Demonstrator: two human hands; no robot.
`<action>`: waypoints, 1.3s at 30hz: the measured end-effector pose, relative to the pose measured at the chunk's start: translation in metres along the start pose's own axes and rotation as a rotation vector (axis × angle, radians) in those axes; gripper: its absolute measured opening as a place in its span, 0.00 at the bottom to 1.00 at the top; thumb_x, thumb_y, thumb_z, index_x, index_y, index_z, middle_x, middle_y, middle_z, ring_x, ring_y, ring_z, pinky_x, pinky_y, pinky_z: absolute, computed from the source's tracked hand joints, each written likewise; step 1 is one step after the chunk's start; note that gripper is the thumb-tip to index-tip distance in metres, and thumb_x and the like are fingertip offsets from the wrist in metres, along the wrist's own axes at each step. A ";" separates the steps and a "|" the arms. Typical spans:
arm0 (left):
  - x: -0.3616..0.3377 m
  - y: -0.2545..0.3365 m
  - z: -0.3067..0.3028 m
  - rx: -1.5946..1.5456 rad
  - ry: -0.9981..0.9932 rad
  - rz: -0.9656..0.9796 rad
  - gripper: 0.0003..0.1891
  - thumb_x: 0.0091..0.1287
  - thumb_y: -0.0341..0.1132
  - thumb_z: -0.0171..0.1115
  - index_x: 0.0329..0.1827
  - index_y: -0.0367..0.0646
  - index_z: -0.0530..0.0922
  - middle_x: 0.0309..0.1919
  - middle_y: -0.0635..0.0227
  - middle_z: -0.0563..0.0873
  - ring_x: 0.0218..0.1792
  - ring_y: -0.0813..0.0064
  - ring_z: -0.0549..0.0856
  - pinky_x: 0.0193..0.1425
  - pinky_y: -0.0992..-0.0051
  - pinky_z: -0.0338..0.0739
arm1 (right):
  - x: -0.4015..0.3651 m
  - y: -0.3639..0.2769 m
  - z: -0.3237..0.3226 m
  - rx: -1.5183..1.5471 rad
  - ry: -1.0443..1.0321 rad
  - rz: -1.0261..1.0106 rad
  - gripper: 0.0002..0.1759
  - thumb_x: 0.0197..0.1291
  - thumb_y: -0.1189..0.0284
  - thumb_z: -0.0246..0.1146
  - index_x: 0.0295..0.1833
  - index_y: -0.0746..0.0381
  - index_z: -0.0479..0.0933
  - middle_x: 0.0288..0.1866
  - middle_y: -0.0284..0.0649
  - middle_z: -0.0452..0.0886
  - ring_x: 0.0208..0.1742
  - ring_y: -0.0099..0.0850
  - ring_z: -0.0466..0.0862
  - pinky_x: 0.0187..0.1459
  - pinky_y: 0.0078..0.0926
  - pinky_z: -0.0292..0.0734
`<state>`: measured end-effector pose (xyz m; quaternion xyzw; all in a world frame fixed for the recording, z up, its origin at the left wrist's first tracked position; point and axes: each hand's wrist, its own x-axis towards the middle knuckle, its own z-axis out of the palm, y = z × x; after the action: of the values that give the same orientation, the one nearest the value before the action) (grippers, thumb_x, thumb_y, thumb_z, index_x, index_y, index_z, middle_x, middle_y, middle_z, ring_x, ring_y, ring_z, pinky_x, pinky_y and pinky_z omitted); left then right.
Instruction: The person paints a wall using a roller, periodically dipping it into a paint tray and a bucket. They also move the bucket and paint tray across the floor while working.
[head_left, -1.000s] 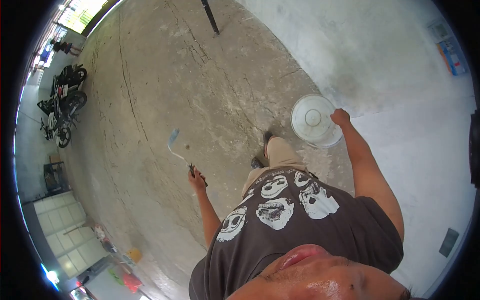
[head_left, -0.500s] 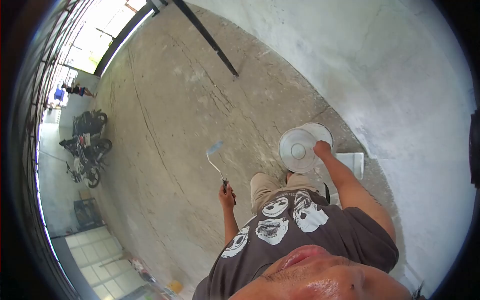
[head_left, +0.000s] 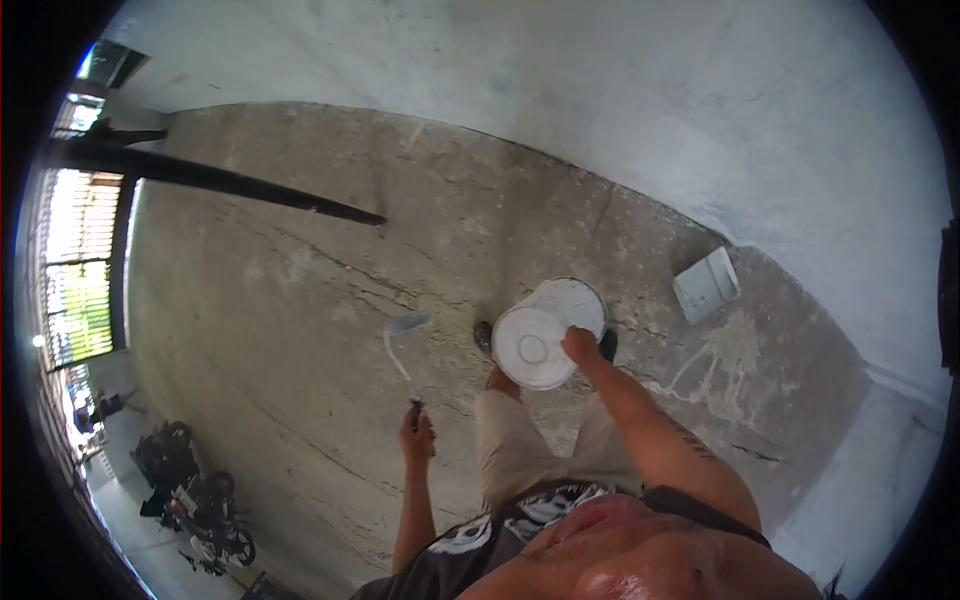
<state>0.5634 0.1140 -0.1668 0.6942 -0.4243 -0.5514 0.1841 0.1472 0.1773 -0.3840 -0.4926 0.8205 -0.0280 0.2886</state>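
Note:
My left hand (head_left: 417,432) grips the handle of a small paint roller (head_left: 404,327), whose pale blue sleeve points up and away from me above the concrete floor. With my right hand (head_left: 580,346) I hold a white plastic bucket (head_left: 537,338) by its rim, in front of my legs and over my feet. The bucket hangs tilted, so I see its lid or bottom face.
A white paint tray (head_left: 707,285) lies on the floor at the right, near the grey-white wall (head_left: 600,100), beside white paint splashes. A black pole (head_left: 230,185) slants across the floor at upper left. Motorcycles (head_left: 195,495) are parked at lower left.
My view has swung toward the wall. The bucket has moved left, in front of my legs, and the roller stays in my left hand. The paint tray now lies further right.

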 end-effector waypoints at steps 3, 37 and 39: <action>0.049 0.014 -0.023 -0.062 -0.034 -0.019 0.15 0.77 0.38 0.56 0.59 0.39 0.77 0.25 0.75 0.75 0.17 0.85 0.73 0.20 0.81 0.70 | 0.026 -0.033 0.050 0.049 -0.084 0.094 0.15 0.52 0.63 0.67 0.35 0.66 0.81 0.31 0.52 0.86 0.37 0.49 0.87 0.42 0.46 0.82; 0.047 0.074 0.322 0.183 -0.329 -0.011 0.15 0.78 0.39 0.54 0.59 0.39 0.75 0.28 0.74 0.76 0.20 0.84 0.75 0.24 0.81 0.72 | 0.052 0.203 0.115 0.251 -0.682 0.285 0.22 0.63 0.64 0.58 0.58 0.65 0.78 0.51 0.51 0.85 0.50 0.50 0.86 0.49 0.49 0.82; 0.078 0.085 0.370 0.196 -0.391 0.026 0.16 0.78 0.39 0.54 0.60 0.39 0.75 0.28 0.74 0.76 0.20 0.84 0.75 0.24 0.80 0.72 | 0.066 0.206 0.088 0.280 -0.468 0.297 0.25 0.63 0.61 0.59 0.61 0.63 0.76 0.55 0.50 0.82 0.52 0.49 0.85 0.49 0.49 0.82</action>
<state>0.1920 0.0826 -0.2728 0.5831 -0.5125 -0.6292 0.0374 0.0053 0.2493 -0.5550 -0.3158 0.7830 0.0160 0.5357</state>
